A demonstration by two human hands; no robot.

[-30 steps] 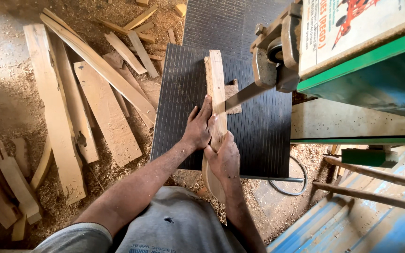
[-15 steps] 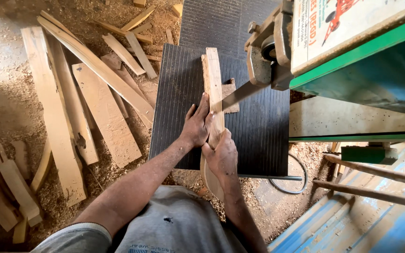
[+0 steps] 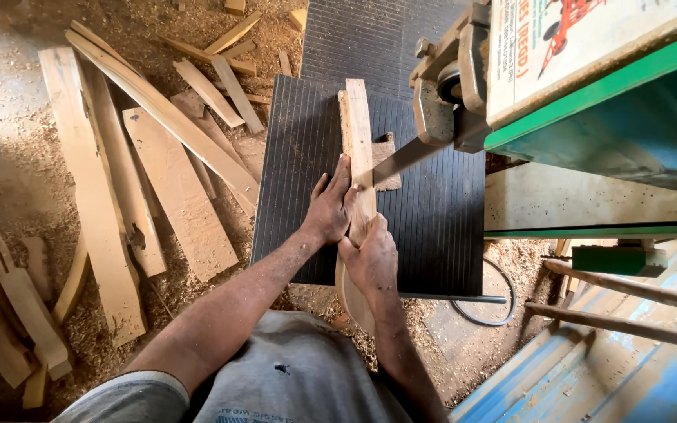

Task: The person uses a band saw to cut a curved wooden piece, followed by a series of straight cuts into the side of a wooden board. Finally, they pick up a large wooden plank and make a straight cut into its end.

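A long, narrow wooden piece [image 3: 356, 133] lies lengthwise on the dark ribbed saw table [image 3: 432, 219], its near end curving off the table edge. My left hand [image 3: 332, 207] presses flat against its left side, fingers pointing away from me. My right hand [image 3: 368, 262] grips the near part of the piece from the right. The band saw blade and its guide [image 3: 440, 110] meet the wood just ahead of my left fingers. A small offcut [image 3: 385, 160] lies to the right of the piece by the blade.
The green band saw body [image 3: 613, 117] rises on the right. Several planks and offcuts [image 3: 174, 180] lie on the sawdust-covered floor at left, with curved wooden pieces [image 3: 1, 305] at the far left. A cable [image 3: 495, 305] loops below the table. Blue metal surface [image 3: 605, 368] at bottom right.
The view has shifted slightly; both hands and the wooden piece have edged a little forward toward the blade. The grip of each hand is the same.
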